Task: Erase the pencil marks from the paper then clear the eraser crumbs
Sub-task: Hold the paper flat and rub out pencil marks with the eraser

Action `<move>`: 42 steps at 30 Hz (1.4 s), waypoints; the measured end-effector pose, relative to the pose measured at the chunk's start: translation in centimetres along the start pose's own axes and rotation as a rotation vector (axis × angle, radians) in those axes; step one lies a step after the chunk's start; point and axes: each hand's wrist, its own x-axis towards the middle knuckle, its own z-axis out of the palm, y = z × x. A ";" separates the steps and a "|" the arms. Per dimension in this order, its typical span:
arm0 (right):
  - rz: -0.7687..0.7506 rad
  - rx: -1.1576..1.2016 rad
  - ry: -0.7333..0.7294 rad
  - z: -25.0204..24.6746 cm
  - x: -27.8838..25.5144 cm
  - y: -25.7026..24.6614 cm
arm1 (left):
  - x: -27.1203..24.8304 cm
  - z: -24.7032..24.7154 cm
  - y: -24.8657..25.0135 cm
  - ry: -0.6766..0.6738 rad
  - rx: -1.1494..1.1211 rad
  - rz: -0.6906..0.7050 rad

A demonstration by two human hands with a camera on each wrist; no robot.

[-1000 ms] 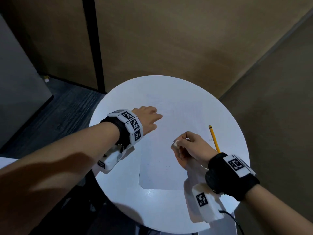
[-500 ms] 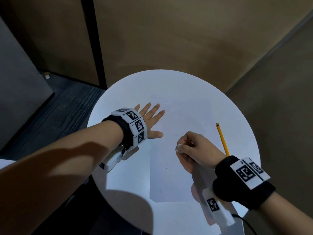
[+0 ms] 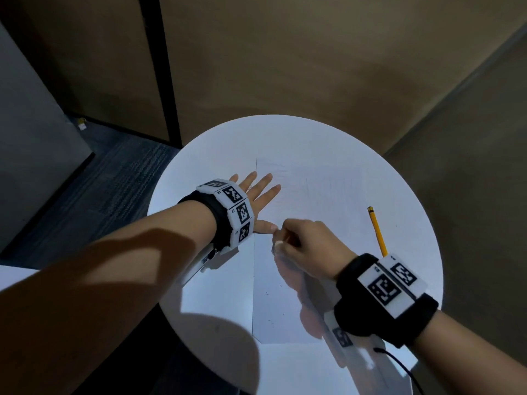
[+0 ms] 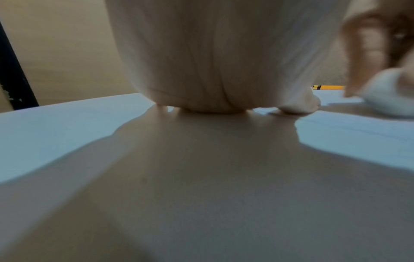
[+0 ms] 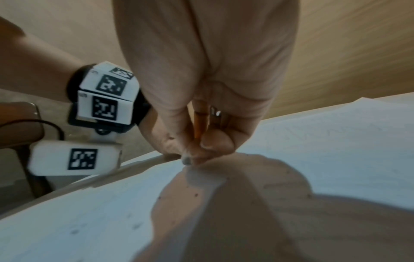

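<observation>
A white sheet of paper (image 3: pixel 308 212) lies on the round white table (image 3: pixel 216 155), with faint pencil marks at its far end. My left hand (image 3: pixel 256 192) lies flat on the sheet's left edge with its fingers spread. My right hand (image 3: pixel 281 240) pinches a white eraser (image 3: pixel 278 246) and holds it down on the paper just right of my left thumb. In the right wrist view the eraser's greyed tip (image 5: pixel 186 160) meets the paper (image 5: pixel 325 150). Several dark eraser crumbs (image 3: pixel 268 295) dot the near half of the sheet.
A yellow pencil (image 3: pixel 377 230) lies on the table to the right of the paper, beyond my right wrist. The table is small, with dark floor (image 3: pixel 114 181) to its left and tan wall panels (image 3: pixel 313 67) behind it.
My left hand has gone from loosely curled to flat with spread fingers on the paper's left edge. My right hand has carried the eraser leftward, close to my left thumb.
</observation>
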 end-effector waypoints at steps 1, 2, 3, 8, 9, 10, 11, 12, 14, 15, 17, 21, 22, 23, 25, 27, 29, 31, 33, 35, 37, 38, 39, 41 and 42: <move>0.018 0.017 0.060 0.1 0.3 0.0 | 0.0 0.0 0.1 0.001 0.004 -0.005; 0.036 0.020 0.107 0.2 0.4 0.0 | 0.0 0.0 0.2 0.002 0.008 -0.010; 0.045 0.008 0.126 0.5 0.2 -0.1 | 0.0 -0.1 0.2 0.001 0.011 -0.013; -0.020 -0.064 -0.025 1.0 -1.3 -0.5 | 0.1 -0.1 -0.1 -0.018 0.006 -0.011; -0.018 -0.060 -0.010 0.7 -0.9 -0.3 | 0.2 -0.1 -0.1 -0.017 0.007 -0.011; -0.007 -0.039 0.036 0.4 -0.4 -0.1 | 0.2 -0.1 -0.1 -0.013 0.013 -0.012; 0.019 -0.012 0.093 0.3 -0.1 0.0 | 0.2 -0.1 -0.1 -0.009 0.020 -0.015; 0.040 0.005 0.138 0.4 0.1 0.1 | 0.2 0.0 -0.1 -0.007 0.023 -0.016; 0.034 -0.018 0.144 0.9 -0.4 0.2 | 0.3 0.0 0.0 -0.011 0.012 -0.012; 0.013 -0.041 0.101 1.2 -0.9 0.2 | 0.3 0.0 -0.1 -0.015 0.000 -0.009; -0.009 -0.056 -0.006 1.1 -1.6 -0.3 | 0.3 0.1 -0.2 -0.018 -0.018 -0.002; 0.046 0.012 0.060 -0.1 0.0 -0.1 | 0.4 0.1 -0.2 -0.005 -0.002 -0.011; 0.072 0.025 0.113 0.0 0.3 -0.1 | 0.3 0.0 -0.1 -0.003 0.002 -0.014; 0.084 0.023 0.141 0.2 0.2 -0.2 | 0.3 -0.1 0.0 -0.004 0.003 -0.015; 0.052 -0.016 0.101 0.9 -0.6 -0.1 | 0.2 -0.2 0.0 -0.013 -0.006 -0.011; 0.030 -0.040 -0.011 1.0 -1.4 -0.6 | 0.3 -0.1 -0.1 -0.016 -0.022 -0.007; 0.048 -0.011 -0.046 0.3 -1.1 -0.6 | 0.4 0.0 -0.3 -0.008 -0.026 -0.006; 0.086 0.029 0.048 -0.1 -0.2 -0.3 | 0.5 0.1 -0.3 -0.002 -0.018 -0.011; 0.127 0.045 0.119 0.2 0.0 -0.5 | 0.4 0.0 -0.1 0.000 -0.012 -0.012; 0.092 0.023 0.083 0.9 -0.9 -0.7 | 0.3 -0.1 0.0 -0.005 -0.015 -0.010; 0.061 -0.017 -0.013 0.9 -1.6 -1.2 | 0.1 -0.2 -0.1 -0.009 -0.021 -0.010; 0.060 -0.021 -0.036 0.7 -1.5 -1.3 | 0.2 -0.2 -0.1 -0.008 -0.019 -0.009; 0.066 -0.013 -0.023 0.5 -1.1 -1.2 | 0.2 -0.2 -0.1 -0.002 -0.015 -0.009; 0.105 0.014 0.070 0.4 -0.1 -0.8 | 0.2 -0.1 -0.1 0.006 -0.001 -0.012; 0.130 0.013 0.103 0.6 0.1 -0.9 | 0.2 -0.1 0.0 0.005 0.008 -0.016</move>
